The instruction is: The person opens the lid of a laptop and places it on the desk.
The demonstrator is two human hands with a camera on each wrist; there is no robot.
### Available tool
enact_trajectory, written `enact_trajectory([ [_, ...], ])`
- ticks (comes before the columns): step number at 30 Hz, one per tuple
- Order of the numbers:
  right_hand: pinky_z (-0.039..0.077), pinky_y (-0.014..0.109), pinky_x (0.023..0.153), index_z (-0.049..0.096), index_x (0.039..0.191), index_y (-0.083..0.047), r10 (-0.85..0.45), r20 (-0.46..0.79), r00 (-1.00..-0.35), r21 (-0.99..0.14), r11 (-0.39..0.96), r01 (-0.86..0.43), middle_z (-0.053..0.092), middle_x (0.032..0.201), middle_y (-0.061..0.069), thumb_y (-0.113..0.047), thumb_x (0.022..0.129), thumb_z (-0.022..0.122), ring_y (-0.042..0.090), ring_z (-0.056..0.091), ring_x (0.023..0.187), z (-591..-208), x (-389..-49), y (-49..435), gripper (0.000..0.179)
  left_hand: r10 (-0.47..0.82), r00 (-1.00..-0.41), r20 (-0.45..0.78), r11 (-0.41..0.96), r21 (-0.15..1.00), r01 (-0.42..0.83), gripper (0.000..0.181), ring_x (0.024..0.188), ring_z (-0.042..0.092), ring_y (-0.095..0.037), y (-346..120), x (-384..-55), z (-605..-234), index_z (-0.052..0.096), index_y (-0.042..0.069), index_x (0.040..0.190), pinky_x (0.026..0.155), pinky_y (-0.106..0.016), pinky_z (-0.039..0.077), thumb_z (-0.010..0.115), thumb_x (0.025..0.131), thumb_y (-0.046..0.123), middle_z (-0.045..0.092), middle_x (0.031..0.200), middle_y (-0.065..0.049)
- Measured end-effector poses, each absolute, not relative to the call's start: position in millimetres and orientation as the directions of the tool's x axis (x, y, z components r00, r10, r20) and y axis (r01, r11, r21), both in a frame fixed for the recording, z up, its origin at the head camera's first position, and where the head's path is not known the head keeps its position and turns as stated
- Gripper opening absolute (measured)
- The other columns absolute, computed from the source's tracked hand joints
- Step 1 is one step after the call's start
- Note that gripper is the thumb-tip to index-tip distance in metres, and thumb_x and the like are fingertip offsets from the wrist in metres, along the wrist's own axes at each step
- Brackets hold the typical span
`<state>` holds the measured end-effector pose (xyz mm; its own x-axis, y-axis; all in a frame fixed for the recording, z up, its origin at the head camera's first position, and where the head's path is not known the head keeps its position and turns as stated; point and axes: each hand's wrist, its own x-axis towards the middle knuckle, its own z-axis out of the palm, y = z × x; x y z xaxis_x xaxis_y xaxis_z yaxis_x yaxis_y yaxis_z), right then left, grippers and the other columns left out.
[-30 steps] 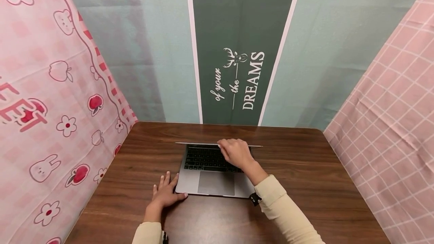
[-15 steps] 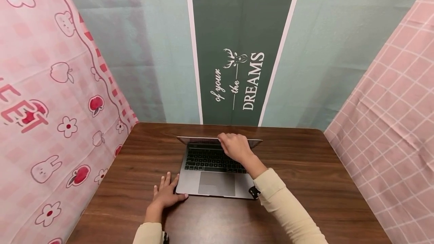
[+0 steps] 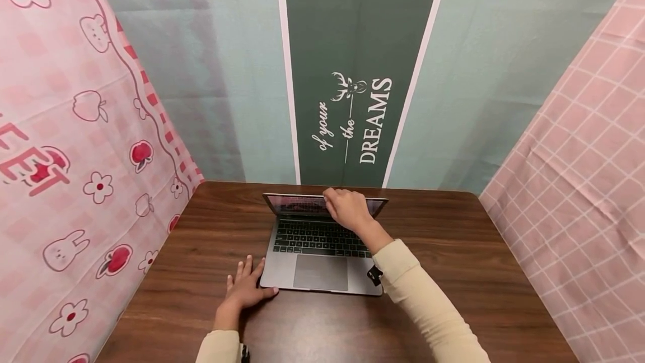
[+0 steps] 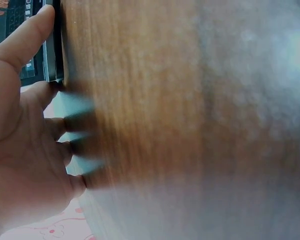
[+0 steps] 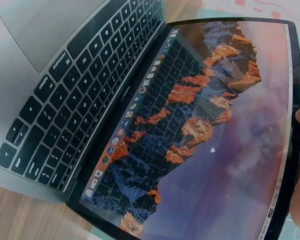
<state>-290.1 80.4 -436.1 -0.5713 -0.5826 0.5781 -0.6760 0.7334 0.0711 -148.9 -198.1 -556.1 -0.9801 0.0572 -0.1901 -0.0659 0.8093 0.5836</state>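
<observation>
Grey laptop (image 3: 321, 256) sits on the surface (image 3: 453, 262), lid (image 3: 297, 204) raised, screen (image 5: 195, 125) lit; opening seems mostly done, maybe slight tilting left. Right hand (image 3: 347, 208) pinches lid's edge; left hand (image 3: 246, 289) spreads around front corner (image 3: 265, 283).

High forward-down head view, close wrist views, laptop (image 3: 321, 246) common to all.

Pale glare across blurred tabletop (image 4: 145, 105)

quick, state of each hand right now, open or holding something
Left hand: open, fingers spread at the laptop's front left corner.
Right hand: closed, holding the lid's top edge.
</observation>
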Motion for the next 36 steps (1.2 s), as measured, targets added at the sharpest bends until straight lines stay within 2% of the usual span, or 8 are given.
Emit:
enact_trajectory([
  [7, 0.028, 0.028, 0.037, 0.06, 0.094, -0.015, -0.583, 0.538, -0.609, 0.041, 0.74, -0.672, 0.047, 0.058, -0.005, -0.016, 0.093, 0.052, 0.012, 0.043, 0.045, -432, -300, 78, 0.009, 0.052, -0.985, -0.162, 0.789, 0.612, -0.059, 0.089, 0.133, 0.004, -0.049, -199, -147, -557, 0.038, 0.005, 0.142, 0.097, -0.068, -0.003, 0.073, 0.073, 0.047, 0.013, 0.148, -0.03],
  [12, 0.026, 0.027, 0.037, 0.059, 0.092, -0.014, -0.585, 0.517, -0.625, 0.026, 0.741, -0.671, 0.044, 0.057, -0.005, -0.017, 0.095, 0.049, 0.011, 0.04, 0.045, -427, -309, 77, 0.011, 0.045, -0.983, -0.176, 0.802, 0.594, -0.07, 0.089, 0.135, 0.003, -0.047, -199, -148, -557, 0.036, 0.007, 0.143, 0.098, -0.067, -0.002, 0.072, 0.073, 0.049, 0.012, 0.149, -0.027],
  [16, 0.029, 0.029, 0.039, 0.059, 0.092, -0.014, -0.575, 0.485, -0.659, -0.006, 0.751, -0.661, 0.048, 0.06, -0.005, -0.017, 0.095, 0.048, 0.012, 0.041, 0.046, -422, -314, 78, 0.011, 0.044, -0.981, -0.19, 0.809, 0.583, -0.077, 0.089, 0.135, 0.003, -0.046, -198, -149, -556, 0.035, 0.007, 0.144, 0.099, -0.067, -0.001, 0.072, 0.074, 0.049, 0.011, 0.15, -0.027],
  [22, 0.034, 0.03, 0.04, 0.065, 0.104, -0.014, -0.562, 0.431, -0.706, -0.071, 0.759, -0.648, 0.063, 0.074, -0.003, -0.019, 0.096, 0.049, 0.013, 0.049, 0.05, -415, -321, 80, 0.019, 0.038, -0.982, -0.184, 0.806, 0.586, -0.079, 0.089, 0.135, 0.004, -0.047, -197, -148, -554, 0.037, 0.008, 0.143, 0.098, -0.068, 0.0, 0.073, 0.073, 0.048, 0.012, 0.149, -0.027],
  [29, 0.038, 0.031, 0.043, 0.065, 0.109, -0.014, -0.551, 0.388, -0.739, -0.115, 0.767, -0.631, 0.057, 0.065, -0.005, -0.023, 0.098, 0.048, 0.01, 0.048, 0.048, -412, -328, 82, 0.023, 0.034, -0.986, -0.165, 0.809, 0.583, -0.07, 0.088, 0.134, 0.006, -0.047, -196, -150, -555, 0.039, 0.006, 0.142, 0.098, -0.068, 0.002, 0.074, 0.072, 0.047, 0.014, 0.149, -0.028],
  [36, 0.043, 0.034, 0.05, 0.066, 0.109, -0.012, -0.534, 0.356, -0.766, -0.17, 0.769, -0.616, 0.063, 0.077, 0.0, -0.024, 0.098, 0.048, 0.013, 0.052, 0.054, -409, -336, 81, 0.025, 0.025, -0.987, -0.161, 0.804, 0.59, -0.076, 0.088, 0.134, 0.006, -0.048, -195, -150, -556, 0.04, 0.007, 0.141, 0.098, -0.068, 0.002, 0.075, 0.072, 0.045, 0.015, 0.148, -0.028],
])
